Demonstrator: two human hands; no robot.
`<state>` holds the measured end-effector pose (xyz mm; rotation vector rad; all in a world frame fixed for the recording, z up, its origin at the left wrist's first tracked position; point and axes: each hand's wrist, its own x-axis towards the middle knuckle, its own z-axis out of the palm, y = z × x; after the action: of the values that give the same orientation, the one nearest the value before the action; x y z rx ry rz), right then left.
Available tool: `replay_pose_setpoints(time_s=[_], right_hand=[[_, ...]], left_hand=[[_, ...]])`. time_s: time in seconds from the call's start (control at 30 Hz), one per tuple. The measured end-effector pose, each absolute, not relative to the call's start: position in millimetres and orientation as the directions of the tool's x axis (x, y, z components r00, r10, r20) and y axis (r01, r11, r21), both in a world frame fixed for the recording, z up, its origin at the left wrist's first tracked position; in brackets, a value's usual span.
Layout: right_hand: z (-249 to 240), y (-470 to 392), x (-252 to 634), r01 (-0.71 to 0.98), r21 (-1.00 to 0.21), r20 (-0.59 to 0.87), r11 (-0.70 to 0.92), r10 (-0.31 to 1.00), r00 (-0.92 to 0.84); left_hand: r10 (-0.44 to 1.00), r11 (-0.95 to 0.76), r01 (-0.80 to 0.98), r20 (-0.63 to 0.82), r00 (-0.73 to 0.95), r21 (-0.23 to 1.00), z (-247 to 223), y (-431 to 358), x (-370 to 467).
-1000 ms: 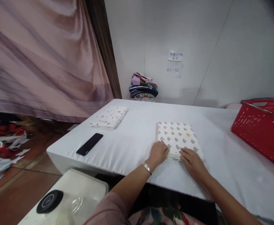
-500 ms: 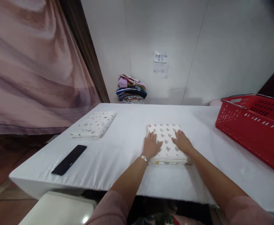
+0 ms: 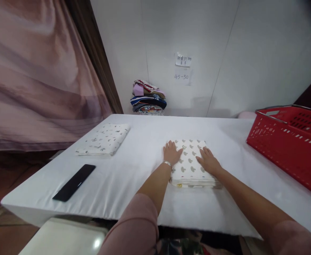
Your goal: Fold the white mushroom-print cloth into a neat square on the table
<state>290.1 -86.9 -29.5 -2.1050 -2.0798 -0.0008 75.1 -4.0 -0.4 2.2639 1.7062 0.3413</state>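
Position: we have the folded cloth [image 3: 188,159], white with a grey repeating print, on the near part of the table [image 3: 139,173]. Its layered edge faces us.

State of the hands: the left hand [image 3: 172,154] lies palm down over the cloth's left margin, and the right hand [image 3: 208,161] lies likewise over its right margin. Fingers are extended; neither hand is clenched, and we see nothing grasped.

Step in hand: we judge this to be pressing and squaring the folded cloth, with the layers already stacked. The near edge looks slightly uneven at its right corner.

Next move: in our judgement it calls for even, light pressure outward, and then for raising both palms straight up; dragging could shift the top layer.

Surroundings: a second folded cloth [image 3: 103,140] and a black phone [image 3: 75,182] lie well apart to the left; a red basket [image 3: 288,152] stands to the right.
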Motion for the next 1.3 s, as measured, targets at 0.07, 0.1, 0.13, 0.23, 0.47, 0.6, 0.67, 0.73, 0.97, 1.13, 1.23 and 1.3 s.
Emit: replay_pose_setpoints(time_s=[0.07, 0.1, 0.13, 0.23, 0.47, 0.6, 0.67, 0.73, 0.97, 1.13, 1.23, 1.3], right_hand=[[-18, -80, 287, 0.988, -0.13, 0.051, -0.079, 0.995, 0.086], [-10, -74, 286, 0.986, -0.129, 0.024, -0.101, 0.994, 0.105], [-3, -67, 285, 0.986, -0.129, 0.018, -0.103, 0.994, 0.106], [9, -42, 286, 0.984, -0.155, 0.047, -0.083, 0.995, 0.091], [-17, -24, 300, 0.966, -0.233, 0.002, -0.114, 0.993, 0.118], [-17, -25, 300, 0.966, -0.238, 0.009, -0.105, 0.994, 0.11], [-9, -25, 296, 0.964, -0.239, -0.023, -0.117, 0.993, 0.114], [0, -28, 290, 0.964, -0.226, -0.059, -0.139, 0.99, 0.129], [3, -106, 280, 0.985, -0.172, 0.066, -0.03, 0.997, 0.042], [-26, -164, 290, 0.974, -0.222, 0.143, 0.031, 0.99, 0.001], [-34, -168, 290, 0.963, -0.264, 0.203, 0.054, 0.979, 0.001], [-33, -164, 289, 0.959, -0.276, 0.211, 0.064, 0.978, -0.004]], left_hand=[[0.961, -0.263, 0.895, 0.015, 0.276, 0.361, -4, -6, 74], [0.96, -0.264, 0.896, 0.01, 0.279, 0.356, -4, -7, 74], [0.96, -0.262, 0.899, 0.004, 0.279, 0.352, -3, -7, 74], [0.963, -0.253, 0.904, 0.001, 0.27, 0.344, -1, -8, 75], [0.961, -0.265, 0.895, 0.019, 0.276, 0.359, -6, -6, 74], [0.961, -0.261, 0.892, 0.01, 0.276, 0.369, -7, -7, 74], [0.961, -0.257, 0.893, -0.002, 0.278, 0.369, -5, -6, 74], [0.96, -0.247, 0.894, -0.03, 0.278, 0.373, 0, -3, 74], [0.931, -0.316, 0.864, -0.046, 0.362, 0.391, 21, -27, 63], [0.845, -0.522, 0.776, 0.092, 0.526, 0.355, 4, -84, 47], [0.853, -0.511, 0.782, 0.1, 0.512, 0.358, -3, -96, 43], [0.858, -0.501, 0.79, 0.087, 0.506, 0.354, -2, -94, 44]])
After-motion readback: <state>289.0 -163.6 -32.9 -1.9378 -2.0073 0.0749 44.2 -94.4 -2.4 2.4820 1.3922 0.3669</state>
